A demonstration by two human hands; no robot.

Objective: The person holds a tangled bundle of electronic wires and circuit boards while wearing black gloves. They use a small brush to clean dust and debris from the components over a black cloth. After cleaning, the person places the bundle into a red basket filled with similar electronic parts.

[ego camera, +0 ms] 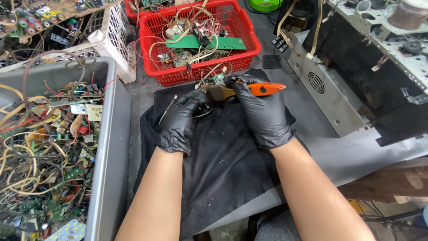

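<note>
Both hands wear black gloves and meet over a black cloth (223, 156) spread on the grey worktop (356, 156). The right hand (263, 111) is closed around an orange-handled cutting tool (265, 89), whose long axis runs left to right, with the handle end pointing right and the working end pointing left toward the other hand. The left hand (180, 120) pinches a small wired circuit piece (214, 82) just beside the tool's tip; thin wires trail off it. Both are held at the far edge of the cloth, just near of a red plastic basket (249, 49) of green boards and tangled wire. A grey bin (104, 147) of mixed scrap sits left, and a perforated metal chassis (321, 89) lies right.
</note>
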